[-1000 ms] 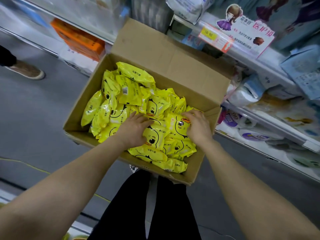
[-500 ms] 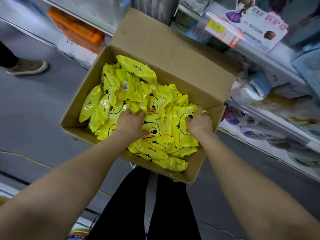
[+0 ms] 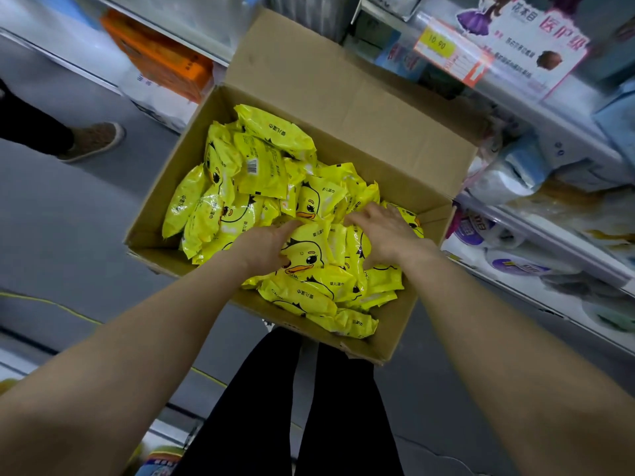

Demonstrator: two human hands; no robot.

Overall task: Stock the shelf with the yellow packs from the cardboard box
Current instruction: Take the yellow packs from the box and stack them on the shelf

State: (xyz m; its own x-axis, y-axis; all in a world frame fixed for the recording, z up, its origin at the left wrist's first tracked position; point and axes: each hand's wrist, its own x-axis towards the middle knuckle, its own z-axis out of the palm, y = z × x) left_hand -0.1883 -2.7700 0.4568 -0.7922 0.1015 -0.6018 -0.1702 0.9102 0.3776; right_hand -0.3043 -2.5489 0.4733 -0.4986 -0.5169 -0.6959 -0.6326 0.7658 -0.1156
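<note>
Heap of yellow packs [image 3: 261, 166] inside the cardboard box [image 3: 343, 108], long axes pointing every way. Left hand [image 3: 264, 245] and right hand [image 3: 385, 235] at the box's near end — each grip curled round packs, a face-up duck pack [image 3: 309, 255] between them.

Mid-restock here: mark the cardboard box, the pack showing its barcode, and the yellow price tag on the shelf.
cardboard box [image 3: 395, 149], head view, bare inner far wall.
barcode pack [image 3: 266, 173], head view, middle of its back face.
yellow price tag [image 3: 437, 45], head view, on the printed price.

Duck-printed yellow packs [image 3: 271, 166], brown cardboard box [image 3: 343, 97]
</note>
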